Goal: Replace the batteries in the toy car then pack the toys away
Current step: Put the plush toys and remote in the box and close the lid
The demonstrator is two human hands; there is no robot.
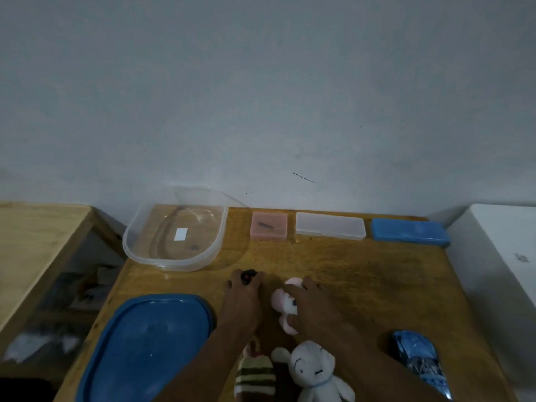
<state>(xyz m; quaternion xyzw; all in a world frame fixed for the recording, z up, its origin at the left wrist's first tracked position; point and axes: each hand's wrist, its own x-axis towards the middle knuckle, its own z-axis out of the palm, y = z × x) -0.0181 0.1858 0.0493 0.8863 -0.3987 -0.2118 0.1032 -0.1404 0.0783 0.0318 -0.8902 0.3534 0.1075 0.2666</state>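
Tabletop [362, 271]; left hand [242, 297], right hand [316, 306], palms down

I count one tub [162, 236], three cases [269, 229] [330, 226] [410, 232] right of it; nearer me three plush toys [285, 304] [314, 369] [255, 375], one black toy [248, 276], one car [417, 358], one lid [150, 340].

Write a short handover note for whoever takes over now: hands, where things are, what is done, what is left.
Left hand grips a small black object with red spots.
Right hand holds a pink and white plush toy.
The shiny blue toy car lies untouched at the wooden table's near right.
A white plush animal and a striped plush toy lie nearest the person.
The clear plastic tub holds no toys; its blue plastic lid lies beside it.
Done: cannot tell if batteries are changed.
Left: pack every toy, close the tub.
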